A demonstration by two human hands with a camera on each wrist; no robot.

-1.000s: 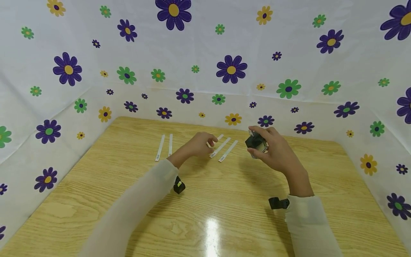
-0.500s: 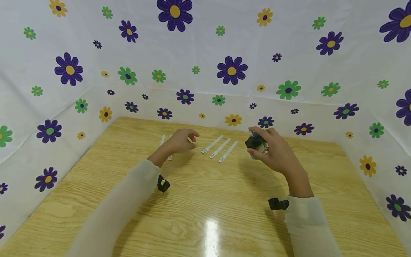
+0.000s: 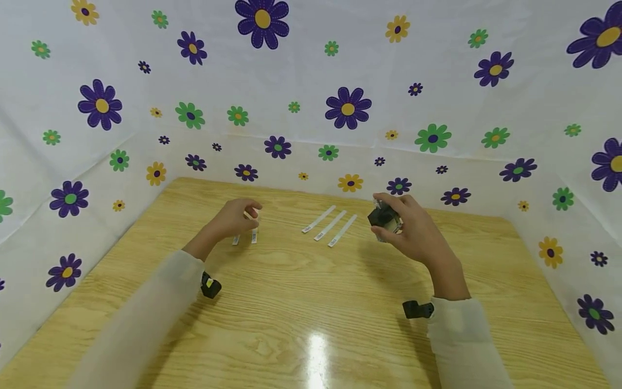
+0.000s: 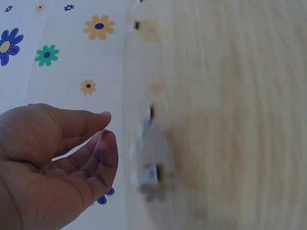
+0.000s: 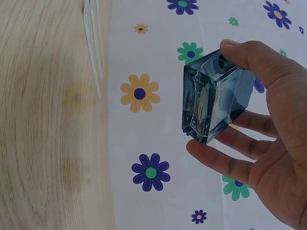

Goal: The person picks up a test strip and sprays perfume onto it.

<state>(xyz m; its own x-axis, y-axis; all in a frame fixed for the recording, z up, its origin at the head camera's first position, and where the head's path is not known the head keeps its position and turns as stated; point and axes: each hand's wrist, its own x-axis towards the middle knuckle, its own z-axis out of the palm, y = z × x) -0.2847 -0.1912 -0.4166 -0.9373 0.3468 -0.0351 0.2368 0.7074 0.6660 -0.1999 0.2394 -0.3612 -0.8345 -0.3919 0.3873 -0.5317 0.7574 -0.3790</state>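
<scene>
My right hand (image 3: 419, 233) grips a square glass perfume bottle (image 5: 213, 96) between thumb and fingers, above the right side of the table. The bottle looks bluish in the right wrist view and partly black in the head view. My left hand (image 3: 232, 219) hovers over two white paper strips (image 3: 254, 236) at the left, partly covering them. Its thumb and fingers are bent loosely towards each other, with nothing seen between them in the left wrist view. Three more white paper strips (image 3: 330, 225) lie slanted side by side between the hands, with small printed labels at their near ends.
A wooden table (image 3: 272, 313) carries everything. White cloth (image 3: 311, 70) printed with flowers stands up behind it and along both sides. Each wrist wears a small black camera, one at the left (image 3: 210, 286) and one at the right (image 3: 418, 309).
My left hand has moved left, away from the three slanted strips to the two left ones, uncovering the slanted strips. The right hand stays nearly still with the perfume bottle.
</scene>
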